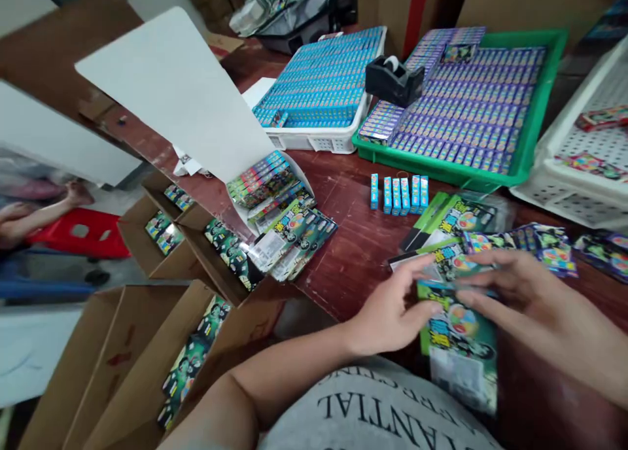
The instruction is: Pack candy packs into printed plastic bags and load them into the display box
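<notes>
A green and black printed packet (461, 345) with a multicoloured ball picture hangs upright just in front of my body. My left hand (392, 312) is closed on its upper left edge, thumb in front. At the top right edge, my right hand (524, 299) pinches the packet between thumb and fingers, slightly blurred. Behind the hands lie more green packets (454, 218) in clear plastic, partly covered by my fingers. Small dark sachets (544, 244) with ball pictures lie beyond my right hand. Several small blue boxes (395, 195) stand in a row further back.
A white crate of blue boxes (318, 139) and a green tray of purple boxes (441, 165) stand behind, with a black tape dispenser (395, 84) on them. A white crate (554, 198) is at right. Stacked packets (292, 237) lie left, above open cartons (147, 345).
</notes>
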`<action>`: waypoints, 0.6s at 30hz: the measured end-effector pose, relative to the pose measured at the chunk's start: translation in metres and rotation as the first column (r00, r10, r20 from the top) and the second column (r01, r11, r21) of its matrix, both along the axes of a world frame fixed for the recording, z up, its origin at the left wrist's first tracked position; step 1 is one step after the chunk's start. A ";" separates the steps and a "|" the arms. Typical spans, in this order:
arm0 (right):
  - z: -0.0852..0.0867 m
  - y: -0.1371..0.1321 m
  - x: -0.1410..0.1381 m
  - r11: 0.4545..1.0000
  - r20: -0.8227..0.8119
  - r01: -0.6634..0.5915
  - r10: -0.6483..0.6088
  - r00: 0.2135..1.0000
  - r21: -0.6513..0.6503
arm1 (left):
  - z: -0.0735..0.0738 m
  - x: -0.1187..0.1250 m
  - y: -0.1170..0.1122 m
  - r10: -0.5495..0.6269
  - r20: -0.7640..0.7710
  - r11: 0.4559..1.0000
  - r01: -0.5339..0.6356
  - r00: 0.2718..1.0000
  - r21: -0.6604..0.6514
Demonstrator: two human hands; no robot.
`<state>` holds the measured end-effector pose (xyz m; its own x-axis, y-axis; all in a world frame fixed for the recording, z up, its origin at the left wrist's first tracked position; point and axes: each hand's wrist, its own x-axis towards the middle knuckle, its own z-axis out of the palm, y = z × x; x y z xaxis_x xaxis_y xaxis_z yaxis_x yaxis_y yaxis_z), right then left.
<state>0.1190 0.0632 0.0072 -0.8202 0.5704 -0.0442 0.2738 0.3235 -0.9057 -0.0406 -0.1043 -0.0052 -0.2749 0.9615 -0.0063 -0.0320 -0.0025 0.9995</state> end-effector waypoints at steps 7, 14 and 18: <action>0.036 -0.024 -0.118 0.818 -0.073 -0.209 0.202 0.977 -0.536 | 0.028 -0.076 -0.038 0.237 0.000 0.971 -0.237 0.972 0.037; 0.020 -0.072 -0.176 0.247 -0.194 -0.284 0.332 0.923 -0.927 | 0.050 -0.138 -0.090 0.293 -0.441 0.955 -0.282 0.849 0.092; 0.009 -0.083 -0.238 0.871 -0.156 -0.346 0.310 0.938 -0.349 | 0.042 -0.203 -0.088 0.405 -0.708 0.874 -0.473 0.578 0.114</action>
<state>-0.1195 -0.0203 0.0158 -0.9678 0.2255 -0.1117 0.1195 0.0212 -0.9926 -0.2431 -0.1927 0.0364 -0.6182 0.7267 0.2996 0.6473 0.2543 0.7186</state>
